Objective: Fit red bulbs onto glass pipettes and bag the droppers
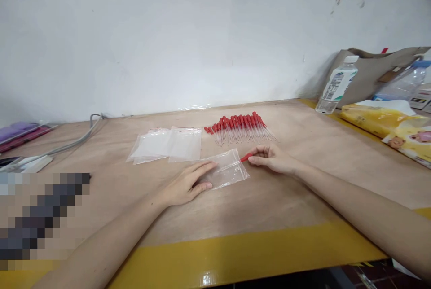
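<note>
A clear zip bag (229, 177) lies flat on the brown-covered table, its mouth end to the right. My left hand (185, 184) rests on the bag's left part, thumb and fingers spread apart and pressing on it. At the bag's right end, my right hand (272, 159) pinches a dropper by its red bulb (246, 157). The dropper's clear stem points left and appears to be within the bag. Just beyond, several droppers with red bulbs (240, 121) lie side by side in a row. Left of them is an overlapping spread of clear zip bags (184, 144).
A water bottle (337, 85), a grey bag (365, 71) and yellow packets (373, 116) stand or lie at the right. Grey cables (76, 138) and purple packages (22, 134) are at the left. Yellow tape (208, 255) runs along the table's front edge.
</note>
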`<action>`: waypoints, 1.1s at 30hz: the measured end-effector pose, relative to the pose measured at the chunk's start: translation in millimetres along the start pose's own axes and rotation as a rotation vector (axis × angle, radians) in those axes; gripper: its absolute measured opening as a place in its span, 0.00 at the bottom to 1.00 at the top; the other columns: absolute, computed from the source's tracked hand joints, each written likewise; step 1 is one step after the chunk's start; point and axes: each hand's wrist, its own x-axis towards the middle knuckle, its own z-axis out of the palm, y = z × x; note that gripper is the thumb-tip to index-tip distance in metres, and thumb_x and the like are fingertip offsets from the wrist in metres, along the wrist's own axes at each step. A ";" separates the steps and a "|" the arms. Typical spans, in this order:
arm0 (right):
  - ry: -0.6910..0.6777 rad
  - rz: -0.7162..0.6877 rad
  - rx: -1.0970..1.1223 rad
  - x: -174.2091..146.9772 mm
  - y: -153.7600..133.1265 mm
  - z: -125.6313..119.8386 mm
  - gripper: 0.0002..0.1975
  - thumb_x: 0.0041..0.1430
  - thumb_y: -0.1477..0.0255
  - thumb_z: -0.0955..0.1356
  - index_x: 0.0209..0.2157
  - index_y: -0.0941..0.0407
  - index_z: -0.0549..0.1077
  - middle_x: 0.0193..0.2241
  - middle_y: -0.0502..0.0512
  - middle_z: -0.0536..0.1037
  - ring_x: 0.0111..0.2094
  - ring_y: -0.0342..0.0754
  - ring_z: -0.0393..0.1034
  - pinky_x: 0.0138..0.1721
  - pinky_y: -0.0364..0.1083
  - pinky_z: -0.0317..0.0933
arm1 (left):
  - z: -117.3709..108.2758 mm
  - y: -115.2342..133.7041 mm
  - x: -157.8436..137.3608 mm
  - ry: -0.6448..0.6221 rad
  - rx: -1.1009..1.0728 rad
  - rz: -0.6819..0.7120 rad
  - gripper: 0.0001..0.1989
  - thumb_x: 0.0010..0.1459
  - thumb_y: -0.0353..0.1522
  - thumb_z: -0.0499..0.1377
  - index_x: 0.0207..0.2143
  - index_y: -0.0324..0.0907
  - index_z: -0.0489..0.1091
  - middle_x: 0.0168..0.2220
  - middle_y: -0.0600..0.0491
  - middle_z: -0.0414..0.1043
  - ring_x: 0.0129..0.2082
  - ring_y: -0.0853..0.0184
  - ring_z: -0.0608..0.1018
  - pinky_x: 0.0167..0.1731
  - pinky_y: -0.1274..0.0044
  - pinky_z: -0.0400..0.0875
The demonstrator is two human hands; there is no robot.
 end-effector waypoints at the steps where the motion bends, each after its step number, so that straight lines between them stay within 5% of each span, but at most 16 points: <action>1: -0.044 -0.063 -0.121 0.1 -0.7 -2.9 0.12 0.48 0.65 0.69 0.33 0.58 0.73 0.28 0.53 0.73 0.28 0.42 0.66 0.33 0.44 0.62 | 0.4 -0.6 0.3 -0.002 -0.006 0.001 0.24 0.61 0.39 0.48 0.59 0.47 0.51 0.58 0.51 0.56 0.57 0.62 0.61 0.54 0.67 0.58; 7: -0.135 -0.388 -0.450 8.9 -8.3 3.8 0.13 0.51 0.64 0.68 0.36 0.54 0.77 0.29 0.52 0.70 0.31 0.43 0.62 0.33 0.43 0.57 | 2.9 0.4 7.9 -0.002 -0.013 0.034 0.23 0.61 0.38 0.48 0.58 0.46 0.51 0.58 0.50 0.56 0.58 0.62 0.59 0.55 0.66 0.56; 12: -0.278 -0.314 -0.339 12.1 -1.3 9.1 0.15 0.51 0.59 0.67 0.32 0.55 0.78 0.23 0.50 0.69 0.25 0.41 0.61 0.26 0.41 0.55 | 2.7 3.5 11.1 -0.012 -0.030 0.034 0.23 0.61 0.38 0.48 0.58 0.46 0.52 0.57 0.49 0.58 0.57 0.62 0.61 0.54 0.66 0.57; 17: -0.112 -0.204 -0.252 13.9 8.8 4.3 0.17 0.45 0.58 0.69 0.29 0.58 0.78 0.21 0.49 0.70 0.23 0.39 0.60 0.24 0.40 0.55 | -3.2 -0.8 3.5 0.082 -0.044 0.016 0.21 0.59 0.38 0.51 0.54 0.45 0.59 0.55 0.49 0.61 0.55 0.62 0.64 0.52 0.68 0.61; 21: -0.112 -0.146 -0.252 11.6 6.8 6.9 0.17 0.43 0.61 0.71 0.32 0.59 0.76 0.23 0.50 0.72 0.23 0.39 0.61 0.24 0.40 0.55 | -5.5 -9.8 -2.3 0.047 -0.066 0.028 0.19 0.58 0.38 0.53 0.51 0.45 0.64 0.53 0.50 0.64 0.53 0.63 0.66 0.51 0.69 0.63; 33: -0.173 -0.213 -0.332 7.7 2.0 1.1 0.13 0.44 0.62 0.70 0.27 0.58 0.75 0.27 0.51 0.70 0.29 0.42 0.62 0.33 0.43 0.57 | -3.8 -12.2 -1.4 0.006 -0.084 0.031 0.19 0.58 0.39 0.52 0.52 0.48 0.64 0.55 0.50 0.62 0.54 0.62 0.64 0.53 0.67 0.61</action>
